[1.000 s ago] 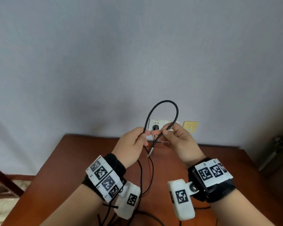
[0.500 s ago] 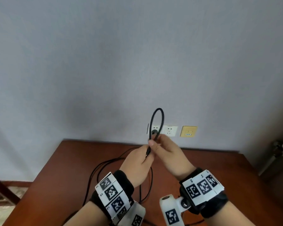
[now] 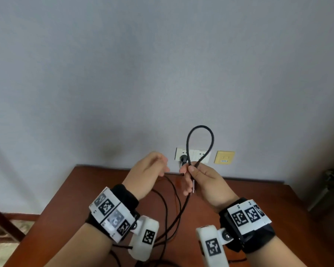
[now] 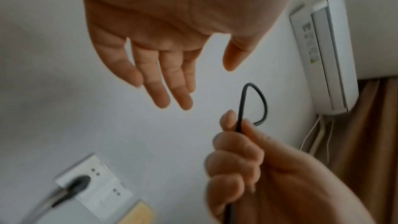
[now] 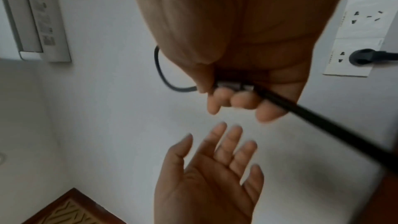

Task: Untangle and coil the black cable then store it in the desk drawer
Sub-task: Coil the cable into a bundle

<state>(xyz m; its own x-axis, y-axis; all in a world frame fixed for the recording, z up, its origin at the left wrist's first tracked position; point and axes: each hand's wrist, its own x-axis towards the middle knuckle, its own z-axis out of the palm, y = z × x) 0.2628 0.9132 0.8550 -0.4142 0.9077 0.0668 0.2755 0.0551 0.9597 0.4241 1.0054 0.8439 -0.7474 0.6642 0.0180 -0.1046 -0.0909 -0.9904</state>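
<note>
The black cable stands up in a small loop above my right hand, which pinches both strands at the loop's base; its silver connector tip pokes out below the fingers. From there the rest of the cable trails down in loose strands over the brown desk. The left wrist view shows the same loop held by the right hand. My left hand hovers just left of it with fingers straight, holding nothing, and appears likewise as the left hand. The drawer is out of view.
White wall sockets with a black plug in one, and a yellow wall plate, sit just behind the desk. A dark wooden chair part stands at the left. An air conditioner hangs on the wall.
My left hand has let go of the cable and moved left, opening. The right hand now holds the loop alone, and the loop looks wider than half a second ago.
</note>
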